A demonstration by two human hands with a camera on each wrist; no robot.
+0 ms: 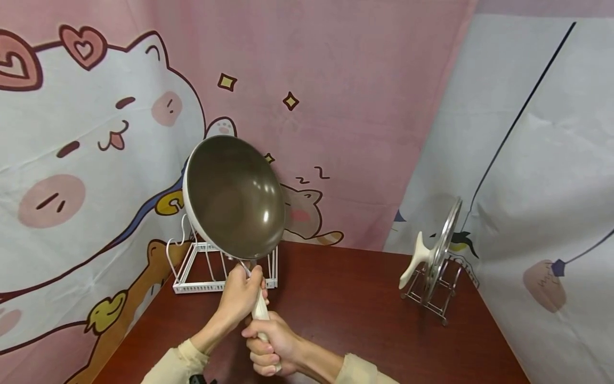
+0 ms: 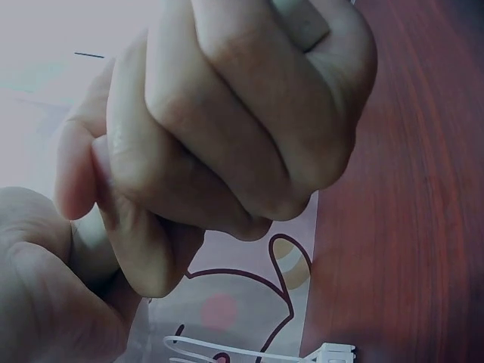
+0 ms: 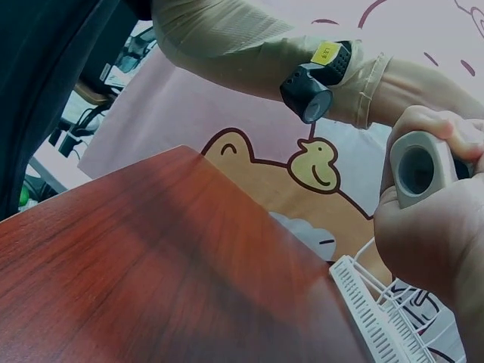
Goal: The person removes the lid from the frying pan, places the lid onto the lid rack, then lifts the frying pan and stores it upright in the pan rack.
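Observation:
A deep frying pan [image 1: 234, 197] with a dark grey-brown inside and a white outer wall is held up over the table, tilted so its inside faces me. Its cream handle [image 1: 259, 309] points down toward me. My left hand [image 1: 238, 292] grips the handle close to the pan, thumb along the top. Lower down, my right hand [image 1: 274, 345] wraps its fingers round the same handle near its end. The handle's holed end [image 3: 417, 171] shows in the right wrist view. Curled fingers [image 2: 219, 128] fill much of the left wrist view, hiding the handle there.
Behind and below the pan, a white wire rack [image 1: 199, 288] stands at the table's back left. At the right, a glass lid [image 1: 446, 240] with a cream knob stands on edge in a small metal rack [image 1: 438, 310]. Cartoon-printed curtains [image 1: 364, 122] border the brown table [image 1: 350, 304].

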